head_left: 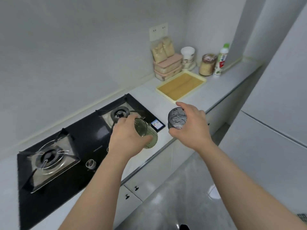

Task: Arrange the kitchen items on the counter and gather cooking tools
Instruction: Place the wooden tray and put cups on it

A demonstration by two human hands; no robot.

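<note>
My left hand point(127, 136) grips a greenish clear glass point(146, 135), tilted on its side, above the right edge of the black gas hob point(86, 135). My right hand point(191, 128) holds a grey smoky glass point(177, 117) from the side, its mouth facing me, over the white counter point(207, 90) just right of the hob. Both glasses look empty. A yellow tray point(181, 85) with a tan inside lies farther back on the counter, beyond the right hand.
At the back corner stand stacked pink-lidded boxes point(167, 67) with bags of grain on top, a white cup point(187, 55), a jar point(206, 64) and a green-capped bottle point(221, 60). The hob has two burners and a knob point(90, 164). Drawers sit below the counter edge.
</note>
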